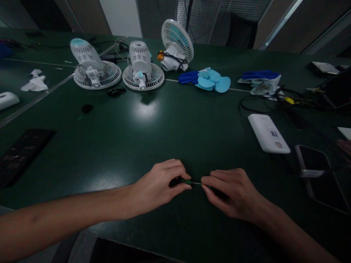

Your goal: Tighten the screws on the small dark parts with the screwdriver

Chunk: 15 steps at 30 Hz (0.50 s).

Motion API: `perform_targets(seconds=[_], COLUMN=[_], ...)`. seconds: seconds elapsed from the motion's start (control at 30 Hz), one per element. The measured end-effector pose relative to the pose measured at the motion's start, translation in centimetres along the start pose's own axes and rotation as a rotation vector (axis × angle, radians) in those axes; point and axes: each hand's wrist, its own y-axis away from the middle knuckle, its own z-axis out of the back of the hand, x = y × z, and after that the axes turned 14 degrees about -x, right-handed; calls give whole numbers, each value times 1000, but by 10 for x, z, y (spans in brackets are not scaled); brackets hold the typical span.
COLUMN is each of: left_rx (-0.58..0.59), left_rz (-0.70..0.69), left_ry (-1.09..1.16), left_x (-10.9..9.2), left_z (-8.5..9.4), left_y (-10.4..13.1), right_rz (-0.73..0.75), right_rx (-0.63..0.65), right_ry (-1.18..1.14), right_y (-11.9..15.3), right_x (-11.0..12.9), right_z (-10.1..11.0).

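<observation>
Fingers (179,171) of the left hand (161,182) are pinching a small green piece (187,181) at the near side of the dark green table (170,138). A thin metal rod (196,183) is running from it to the right hand (233,193), whose thumb and fingertips are gripping the other end; the hands are leaving a narrow gap between them. Beyond the right hand, a white case (268,133) is lying near a phone-like device (314,157). Far left, a dark panel (24,153) is lying flat. Farthest out, light-blue fan blades (214,80) are resting beside a blue glove (188,77), and two white fans (87,54) are lying face down.
</observation>
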Motion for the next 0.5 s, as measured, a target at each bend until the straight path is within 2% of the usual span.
perform_targets(seconds=[0.23, 0.5], left_rx=[-15, 5], left_rz=[-8, 31], left_ry=[4, -1], left_x=[1, -4], left_z=[-2, 1], left_y=[1, -3], right_rz=[18, -48], right_rx=[10, -145], right_ry=[41, -72], right_y=[-2, -4], right_x=[3, -1], right_z=[-1, 0])
